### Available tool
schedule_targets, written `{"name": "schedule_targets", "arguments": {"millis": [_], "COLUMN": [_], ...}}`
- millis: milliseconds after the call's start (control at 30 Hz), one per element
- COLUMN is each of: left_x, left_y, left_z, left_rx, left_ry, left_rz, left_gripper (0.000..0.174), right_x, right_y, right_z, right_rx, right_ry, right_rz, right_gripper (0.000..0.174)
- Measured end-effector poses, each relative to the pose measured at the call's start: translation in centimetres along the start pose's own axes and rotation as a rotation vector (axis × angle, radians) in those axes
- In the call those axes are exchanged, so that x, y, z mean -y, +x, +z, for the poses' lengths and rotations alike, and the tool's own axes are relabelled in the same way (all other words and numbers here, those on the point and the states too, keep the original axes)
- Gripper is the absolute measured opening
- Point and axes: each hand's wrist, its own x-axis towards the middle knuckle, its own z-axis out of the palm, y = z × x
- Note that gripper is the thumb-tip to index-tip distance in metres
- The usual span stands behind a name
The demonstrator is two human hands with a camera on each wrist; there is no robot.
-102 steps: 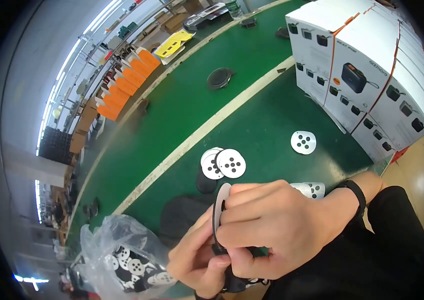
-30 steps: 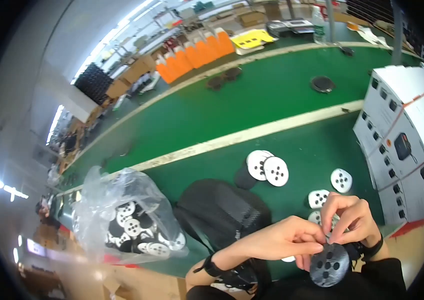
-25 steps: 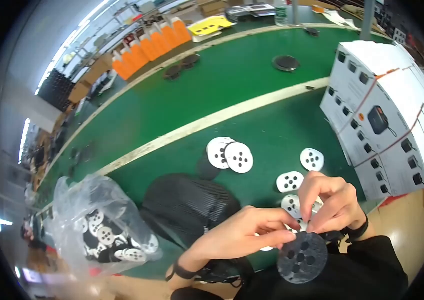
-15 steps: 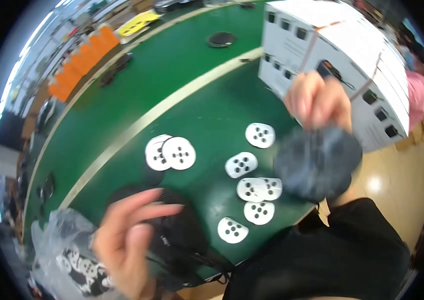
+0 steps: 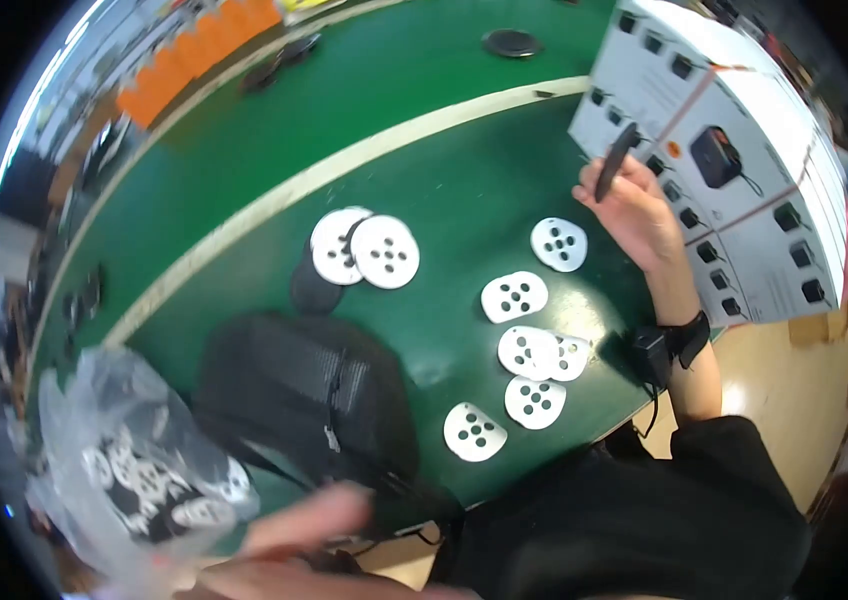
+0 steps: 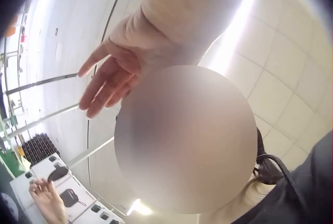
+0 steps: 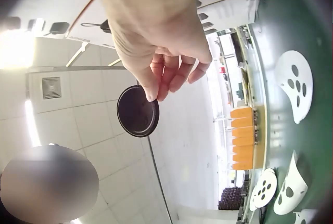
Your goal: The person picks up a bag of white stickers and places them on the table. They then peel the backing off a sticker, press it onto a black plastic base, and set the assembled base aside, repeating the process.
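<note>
My right hand (image 5: 636,212) pinches a round black disc (image 5: 616,163) by its edge, raised in front of the white boxes. In the right wrist view the disc (image 7: 137,111) hangs from the thumb and fingertips of that hand (image 7: 164,52). My left hand (image 5: 319,550), blurred, is low at the front, near the black bag. The left wrist view shows this hand (image 6: 117,73) with fingers extended and nothing in them. Several white discs with black dots (image 5: 515,297) lie on the green table between the bag and the boxes; two more (image 5: 385,251) overlap beside a black disc (image 5: 315,284).
A black mesh bag (image 5: 309,395) lies at the table's near side. Left of it stands a clear plastic bag (image 5: 114,400) holding dotted discs. Strapped white boxes (image 5: 634,85) stand at the right. A pale strip (image 5: 344,150) crosses the table, with a dark round part (image 5: 511,43) beyond.
My hands have parted. The right one has moved up and right with the disc, which now shows its edge. My left hand has let go and moved down left, and the head view has shifted.
</note>
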Motion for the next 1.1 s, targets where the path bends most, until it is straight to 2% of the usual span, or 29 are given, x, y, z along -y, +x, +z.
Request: {"name": "schedule_targets", "arguments": {"millis": [133,267,400,467,500,567,600,633,667,733,833,967,1100], "left_x": [2.4,3.2,3.2,3.5,3.8,3.7,4.4,5.4,6.6,7.7,8.6,10.5,15.4], "left_y": [-1.6,-2.0,-1.6,-1.1,-0.3,0.2,0.6,0.8,0.7,0.7,1.6,4.2,7.0], "left_z": [0.6,0.9,0.7,-0.1,-2.3,0.2,1.1,1.8,2.2,3.2,4.6,5.8,6.6], "left_rx": [-0.014,-0.034,-0.067,-0.035,0.213,-0.138,-0.155,-0.166,-0.128,-0.018,0.208,0.412,0.436], "left_ry": [-0.367,-0.470,-0.476,-0.376,-0.237,0.140,0.398,0.661,0.815,0.730,0.705,0.779,0.911], "left_rz": [0.054,0.069,0.061,0.013,-0.059,-0.277,-0.315,-0.341,-0.283,-0.393,-0.595,-0.683,-0.413], "left_gripper": [0.006,0.010,0.015,0.017,0.021,0.024,0.025,0.026,0.028,0.030,0.034,0.044,0.055], "right_x": [-0.3,-1.1,-1.2,-1.2,-1.0,-0.6,-0.6,-0.3,-0.4,-0.3,-0.8,-1.0,-1.6], "right_y": [0.1,0.2,0.1,0.0,-0.1,-0.2,-0.2,-0.1,-0.1,0.0,0.3,0.4,0.5], "right_z": [0.1,-0.3,-0.2,-0.3,-0.1,0.3,-0.6,0.2,0.0,-0.2,-2.1,-1.9,-2.6], "right_rx": [0.041,0.073,0.116,0.131,0.094,0.013,0.076,0.082,0.090,0.088,0.188,0.185,0.188], "right_ry": [-0.009,-0.080,0.008,0.072,0.071,0.077,0.053,0.062,0.047,0.042,0.076,0.139,0.260], "right_rz": [0.126,0.183,0.145,0.111,0.125,0.145,0.156,0.125,0.113,0.081,0.105,0.100,0.083], "right_gripper": [0.027,0.027,0.031,0.038,0.043,0.052,0.059,0.042,0.033,0.014,0.014,0.012,0.008]}}
